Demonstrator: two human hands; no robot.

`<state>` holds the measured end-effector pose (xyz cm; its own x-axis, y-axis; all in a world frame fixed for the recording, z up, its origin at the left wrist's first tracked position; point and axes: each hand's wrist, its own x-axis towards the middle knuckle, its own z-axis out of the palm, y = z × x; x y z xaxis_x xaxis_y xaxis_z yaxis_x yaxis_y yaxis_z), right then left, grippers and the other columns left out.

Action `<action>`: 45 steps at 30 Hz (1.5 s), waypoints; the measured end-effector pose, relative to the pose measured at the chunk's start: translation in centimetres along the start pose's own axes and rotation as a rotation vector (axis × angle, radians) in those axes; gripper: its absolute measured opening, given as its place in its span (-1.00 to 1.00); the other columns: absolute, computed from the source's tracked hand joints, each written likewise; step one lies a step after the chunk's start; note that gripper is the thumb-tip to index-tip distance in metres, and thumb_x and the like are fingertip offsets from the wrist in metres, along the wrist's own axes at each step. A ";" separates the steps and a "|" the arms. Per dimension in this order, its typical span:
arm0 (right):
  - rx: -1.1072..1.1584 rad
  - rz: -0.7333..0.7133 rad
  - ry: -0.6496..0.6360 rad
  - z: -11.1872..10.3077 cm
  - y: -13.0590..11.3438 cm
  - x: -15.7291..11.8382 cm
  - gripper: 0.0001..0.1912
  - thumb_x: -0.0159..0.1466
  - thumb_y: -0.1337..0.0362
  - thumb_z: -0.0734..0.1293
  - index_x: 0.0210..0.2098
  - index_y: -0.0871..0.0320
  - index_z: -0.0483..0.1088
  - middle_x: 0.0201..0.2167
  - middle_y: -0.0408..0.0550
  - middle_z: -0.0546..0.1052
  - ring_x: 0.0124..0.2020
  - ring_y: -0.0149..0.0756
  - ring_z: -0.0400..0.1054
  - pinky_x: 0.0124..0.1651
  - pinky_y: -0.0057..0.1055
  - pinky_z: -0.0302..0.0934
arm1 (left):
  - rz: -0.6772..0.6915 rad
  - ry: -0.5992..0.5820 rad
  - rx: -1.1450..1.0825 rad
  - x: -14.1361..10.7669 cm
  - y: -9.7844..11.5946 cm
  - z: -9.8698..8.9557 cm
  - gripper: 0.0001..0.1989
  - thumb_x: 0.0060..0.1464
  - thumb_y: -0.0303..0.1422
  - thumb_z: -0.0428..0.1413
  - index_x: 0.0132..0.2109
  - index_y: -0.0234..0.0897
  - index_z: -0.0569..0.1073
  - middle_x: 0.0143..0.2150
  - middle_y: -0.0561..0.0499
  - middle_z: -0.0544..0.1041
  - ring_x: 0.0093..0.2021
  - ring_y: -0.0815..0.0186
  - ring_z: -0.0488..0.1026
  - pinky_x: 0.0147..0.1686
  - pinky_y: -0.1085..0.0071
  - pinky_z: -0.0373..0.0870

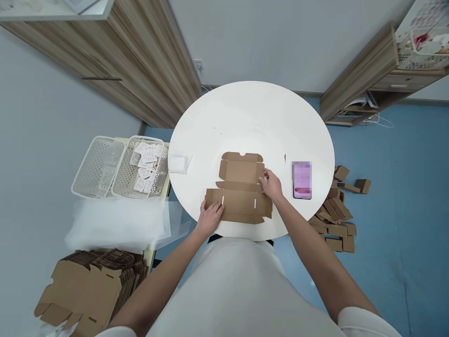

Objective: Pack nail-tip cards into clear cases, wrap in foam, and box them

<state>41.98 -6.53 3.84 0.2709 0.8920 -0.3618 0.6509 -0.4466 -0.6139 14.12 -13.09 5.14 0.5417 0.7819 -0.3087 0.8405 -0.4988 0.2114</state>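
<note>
An unfolded brown cardboard box [242,171] lies on the white round table [252,112], its creased panels and side flaps spread out. My left hand [210,217] rests on the lower left part of it, fingers spread over the board near a white slot. At the right edge, by the middle crease, my right hand [271,185] grips the cardboard between thumb and fingers. The undersides of the fingers are hidden. To the right of that hand lies a phone [302,180] with a pink-purple screen.
A small white packet [178,164] lies at the table's left. Beside the table stand two white baskets [119,168], one with paper slips, translucent sheets [119,222] and stacked flat cardboard [84,290]. Folded boxes [338,210] are heaped on the floor at right.
</note>
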 end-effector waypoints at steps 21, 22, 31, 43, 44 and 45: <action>0.131 0.016 0.046 0.5 -0.7 -3.2 -0.56 0.16 0.24 0.10 0.05 0.07 0.11 -0.33 -0.09 0.47 -0.33 -0.24 0.32 -0.24 -0.32 0.14 | -0.034 -0.006 0.036 3.3 1.3 -2.7 -0.02 -0.19 -0.28 0.19 0.28 -0.30 -0.20 0.31 -0.20 -0.19 0.28 -0.04 -0.34 0.16 -0.05 -0.38; 0.127 0.004 0.047 0.5 -0.8 -3.5 -0.57 0.16 0.25 0.10 0.05 0.07 0.11 -0.33 -0.10 0.47 -0.33 -0.25 0.33 -0.23 -0.31 0.14 | -0.033 -0.004 0.049 3.6 1.3 -2.8 0.01 -0.22 -0.28 0.21 0.28 -0.30 -0.21 0.31 -0.19 -0.20 0.28 -0.04 -0.37 0.16 -0.05 -0.39; 0.017 -0.016 0.030 1.2 -0.8 -5.6 -0.57 0.20 0.28 0.07 0.08 0.05 0.06 -0.28 -0.09 0.47 -0.25 -0.24 0.35 -0.10 -0.24 0.11 | 0.006 -0.044 0.038 4.4 0.2 -3.0 -0.02 -0.29 -0.34 0.25 0.26 -0.20 -0.07 0.29 -0.12 -0.06 0.28 -0.04 -0.40 0.15 -0.10 -0.42; -0.653 -0.445 -0.167 3.2 -1.9 -9.4 0.05 -0.07 0.05 0.39 0.24 0.13 -0.26 0.28 0.09 -0.13 0.28 -0.05 -0.38 0.19 -0.01 -0.35 | 0.031 0.039 -0.054 4.6 -0.1 -2.4 -0.08 -0.34 -0.37 0.27 0.21 -0.17 0.07 0.25 -0.16 0.08 0.28 -0.05 -0.31 0.15 -0.11 -0.39; -0.672 -0.427 -0.171 3.6 -1.8 -9.4 0.05 -0.07 0.09 0.39 0.24 0.13 -0.27 0.28 0.09 -0.13 0.28 -0.07 -0.36 0.19 -0.03 -0.34 | 0.039 0.047 -0.057 4.7 -0.1 -2.3 -0.07 -0.36 -0.38 0.28 0.21 -0.17 0.08 0.24 -0.18 0.10 0.28 -0.05 -0.29 0.15 -0.11 -0.40; -0.682 -0.407 -0.168 4.0 -1.6 -9.5 0.03 -0.05 0.14 0.39 0.25 0.13 -0.27 0.28 0.09 -0.13 0.28 -0.08 -0.35 0.19 -0.04 -0.32 | 0.047 0.054 -0.060 4.7 -0.1 -2.3 -0.06 -0.39 -0.39 0.29 0.20 -0.18 0.08 0.23 -0.19 0.11 0.28 -0.05 -0.28 0.15 -0.10 -0.40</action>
<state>35.50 -14.53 5.42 -0.1548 0.9290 -0.3362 0.9792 0.0990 -0.1772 16.52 -8.48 5.79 0.5775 0.7780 -0.2474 0.8113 -0.5132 0.2799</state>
